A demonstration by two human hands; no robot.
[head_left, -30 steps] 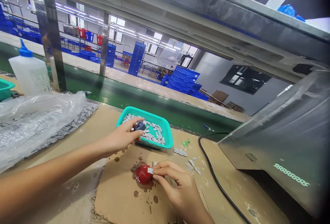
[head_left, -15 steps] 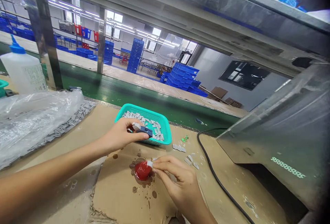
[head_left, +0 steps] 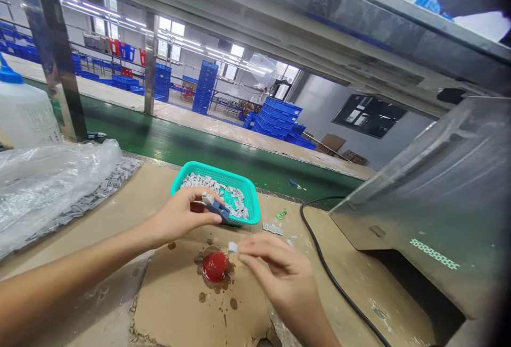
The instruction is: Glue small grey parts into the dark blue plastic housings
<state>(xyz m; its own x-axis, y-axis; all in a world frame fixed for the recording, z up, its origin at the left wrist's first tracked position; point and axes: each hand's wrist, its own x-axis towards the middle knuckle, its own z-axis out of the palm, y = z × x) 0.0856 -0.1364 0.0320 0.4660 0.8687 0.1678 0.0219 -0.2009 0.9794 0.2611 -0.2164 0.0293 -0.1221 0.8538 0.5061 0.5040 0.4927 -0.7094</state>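
My left hand (head_left: 187, 211) is closed around a dark blue-grey plastic part (head_left: 217, 208) with a light grey end, held in front of the teal basket (head_left: 255, 198). Pinched in the fingertips of my right hand (head_left: 279, 264) is a small white plastic piece (head_left: 232, 247). Below and left of that piece, a wet, glossy red cap-like thing (head_left: 215, 266) stands on a cardboard sheet (head_left: 179, 304), ringed by dark wet stains. Many small light grey pieces (head_left: 199, 181) lie inside the basket.
On the left, a clear plastic bag (head_left: 59, 176) covers more grey pieces, with a white bottle (head_left: 27, 113) behind it. A black cable (head_left: 323, 262) curves over the table at right. Beside the basket are a grey strip (head_left: 272, 228) and a small green item (head_left: 281, 214). A green conveyor (head_left: 191, 139) runs behind.
My right hand has lifted the white piece up and away from the red thing. The left hand still holds the dark part over the basket's near edge. The view has shifted slightly.
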